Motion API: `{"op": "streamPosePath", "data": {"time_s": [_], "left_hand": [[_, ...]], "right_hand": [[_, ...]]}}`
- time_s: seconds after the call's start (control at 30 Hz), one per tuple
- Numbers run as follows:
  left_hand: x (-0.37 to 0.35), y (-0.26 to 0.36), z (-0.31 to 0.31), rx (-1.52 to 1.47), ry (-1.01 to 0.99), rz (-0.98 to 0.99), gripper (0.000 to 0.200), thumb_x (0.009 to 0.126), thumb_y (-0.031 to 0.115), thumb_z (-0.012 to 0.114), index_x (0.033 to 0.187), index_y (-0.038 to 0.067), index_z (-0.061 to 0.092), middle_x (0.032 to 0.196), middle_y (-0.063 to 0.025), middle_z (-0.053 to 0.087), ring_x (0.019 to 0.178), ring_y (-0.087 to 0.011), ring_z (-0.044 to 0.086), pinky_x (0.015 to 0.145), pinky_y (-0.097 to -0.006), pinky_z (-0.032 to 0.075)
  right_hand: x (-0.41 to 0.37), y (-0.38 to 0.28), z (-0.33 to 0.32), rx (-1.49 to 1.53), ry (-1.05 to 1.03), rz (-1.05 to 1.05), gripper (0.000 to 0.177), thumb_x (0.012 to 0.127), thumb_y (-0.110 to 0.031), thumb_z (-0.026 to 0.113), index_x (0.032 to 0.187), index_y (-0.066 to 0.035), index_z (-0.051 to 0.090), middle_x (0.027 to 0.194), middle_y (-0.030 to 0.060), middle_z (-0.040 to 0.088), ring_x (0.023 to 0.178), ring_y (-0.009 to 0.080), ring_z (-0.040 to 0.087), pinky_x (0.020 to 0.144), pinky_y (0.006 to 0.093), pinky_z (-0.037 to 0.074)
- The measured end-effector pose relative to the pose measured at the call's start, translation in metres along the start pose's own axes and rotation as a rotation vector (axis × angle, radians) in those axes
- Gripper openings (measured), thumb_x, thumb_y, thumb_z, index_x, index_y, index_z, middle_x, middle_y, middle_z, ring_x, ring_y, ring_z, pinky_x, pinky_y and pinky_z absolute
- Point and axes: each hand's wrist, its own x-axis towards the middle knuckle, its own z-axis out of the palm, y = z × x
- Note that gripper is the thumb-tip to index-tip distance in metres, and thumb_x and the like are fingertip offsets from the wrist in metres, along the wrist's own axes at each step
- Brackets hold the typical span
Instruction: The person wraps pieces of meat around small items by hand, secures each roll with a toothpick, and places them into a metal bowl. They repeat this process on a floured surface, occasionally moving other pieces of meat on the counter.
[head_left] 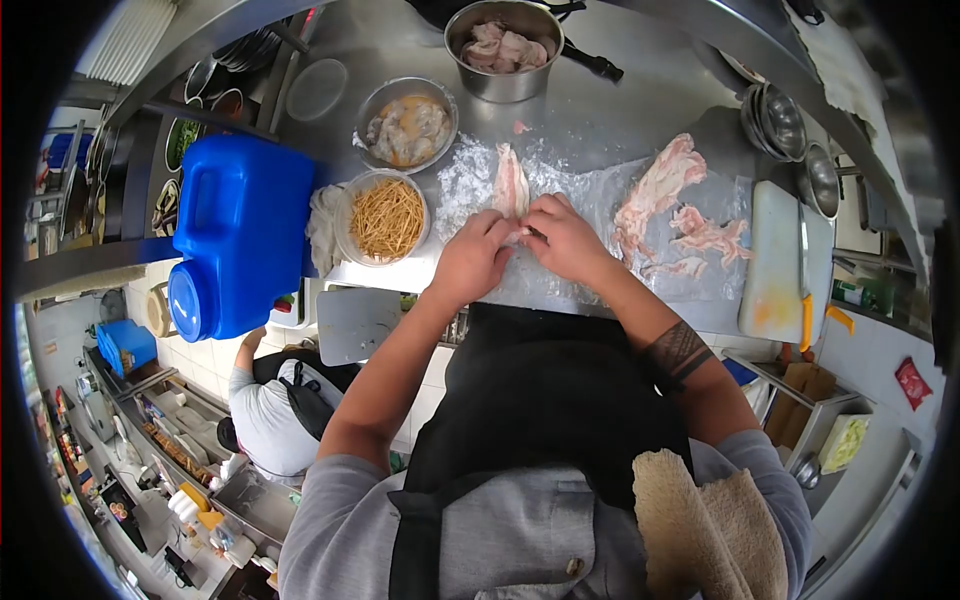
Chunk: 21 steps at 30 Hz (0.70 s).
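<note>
Right of the tub of thin sticks, a meat strip lies on the counter, its near end pinched in the fingers of left hand and right hand

Commercial kitchen: stainless-steel bench with raw meat, metal pot, stacked steel bowls, cutting board with knife; big blue jerrycan, wearer in black apron, another person nearby, white floor tiles.

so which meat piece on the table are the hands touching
The narrow strip amid white powder: its near end meets the left hand and right hand; the pieces further right lie untouched.
</note>
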Motion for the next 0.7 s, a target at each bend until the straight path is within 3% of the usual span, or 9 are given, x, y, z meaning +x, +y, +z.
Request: {"op": "streamPosePath", "data": {"time_s": [0.1, 0.17, 0.27, 0.4, 0.47, 0.57, 0.6, 0.67, 0.7], "left_hand": [[0.009, -0.008, 0.004, -0.047, -0.013, -0.02, 0.029, 0.09, 0.011, 0.077, 0.118, 0.008, 0.069, 0.111, -0.0148, 0.067, 0.099, -0.039, 0.069, 0.086, -0.0482, 0.058], [0.017, -0.007, 0.003, -0.089, -0.11, -0.204, 0.026, 0.092, 0.013, 0.076, 0.117, 0.008, 0.07, 0.11, -0.0169, 0.069, 0.099, -0.0406, 0.07, 0.085, -0.049, 0.058], [0.027, -0.009, 0.005, -0.098, -0.109, -0.327, 0.027, 0.094, 0.015, 0.077, 0.117, 0.003, 0.073, 0.108, -0.0195, 0.074, 0.093, -0.0381, 0.073, 0.083, -0.0452, 0.058], [0.038, -0.02, 0.01, -0.136, -0.126, -0.392, 0.026, 0.095, 0.019, 0.076, 0.113, 0.0, 0.074, 0.101, -0.0216, 0.075, 0.089, -0.0385, 0.074, 0.082, -0.0451, 0.058], [0.045, -0.018, 0.01, -0.124, -0.15, -0.547, 0.025, 0.095, 0.023, 0.074, 0.104, 0.0, 0.075, 0.095, -0.0234, 0.076, 0.09, -0.0433, 0.075, 0.083, -0.051, 0.058], [0.052, -0.013, 0.006, -0.036, -0.221, -0.621, 0.03, 0.096, 0.028, 0.073, 0.11, 0.002, 0.074, 0.098, -0.0224, 0.075, 0.095, -0.0441, 0.073, 0.084, -0.053, 0.058], [0.049, -0.014, 0.008, -0.036, -0.218, -0.618, 0.03, 0.096, 0.028, 0.073, 0.11, 0.002, 0.074, 0.098, -0.0224, 0.075, 0.095, -0.0441, 0.073, 0.084, -0.053, 0.058], [0.042, -0.012, 0.012, 0.17, 0.001, -0.362, 0.029, 0.093, 0.021, 0.075, 0.117, 0.006, 0.071, 0.107, -0.0192, 0.072, 0.104, -0.0414, 0.069, 0.089, -0.0508, 0.057], [0.038, -0.011, 0.008, 0.172, 0.007, -0.356, 0.029, 0.093, 0.021, 0.075, 0.117, 0.006, 0.071, 0.107, -0.0192, 0.072, 0.104, -0.0414, 0.069, 0.089, -0.0508, 0.057]], "right_hand": [[0.004, 0.01, 0.002, 0.024, -0.008, 0.002, 0.023, 0.09, -0.014, 0.077, 0.112, -0.006, 0.075, 0.111, 0.0107, 0.064, 0.11, 0.035, 0.061, 0.095, 0.0442, 0.055], [0.006, 0.016, 0.004, 0.038, 0.022, 0.022, 0.025, 0.09, -0.015, 0.078, 0.113, -0.006, 0.074, 0.111, 0.0108, 0.064, 0.112, 0.0347, 0.061, 0.095, 0.0445, 0.055], [0.009, 0.008, 0.001, 0.054, 0.064, 0.104, 0.03, 0.088, -0.016, 0.08, 0.116, -0.008, 0.072, 0.112, 0.0107, 0.065, 0.113, 0.0342, 0.062, 0.094, 0.0447, 0.055], [0.013, 0.002, -0.008, -0.003, 0.016, 0.002, 0.034, 0.087, -0.016, 0.081, 0.118, -0.01, 0.07, 0.114, 0.0096, 0.066, 0.114, 0.0333, 0.062, 0.093, 0.0443, 0.056], [0.016, 0.013, -0.002, 0.014, 0.04, 0.022, 0.033, 0.086, -0.016, 0.082, 0.116, -0.011, 0.072, 0.114, 0.0081, 0.066, 0.114, 0.0327, 0.062, 0.094, 0.044, 0.056], [0.022, 0.024, -0.003, 0.053, 0.007, 0.039, 0.031, 0.085, -0.015, 0.082, 0.115, -0.011, 0.075, 0.113, 0.0072, 0.067, 0.113, 0.032, 0.063, 0.094, 0.0437, 0.056], [0.024, 0.025, -0.003, 0.051, 0.008, 0.037, 0.031, 0.085, -0.015, 0.082, 0.115, -0.011, 0.075, 0.113, 0.0072, 0.067, 0.113, 0.032, 0.063, 0.094, 0.0437, 0.056], [0.028, 0.027, -0.003, 0.07, 0.009, 0.058, 0.023, 0.088, -0.017, 0.08, 0.11, -0.011, 0.078, 0.11, 0.0088, 0.068, 0.112, 0.0335, 0.063, 0.094, 0.0444, 0.055], [0.032, 0.028, -0.002, 0.065, 0.014, 0.051, 0.023, 0.088, -0.017, 0.08, 0.11, -0.011, 0.078, 0.11, 0.0088, 0.068, 0.112, 0.0335, 0.063, 0.094, 0.0444, 0.055]]}}
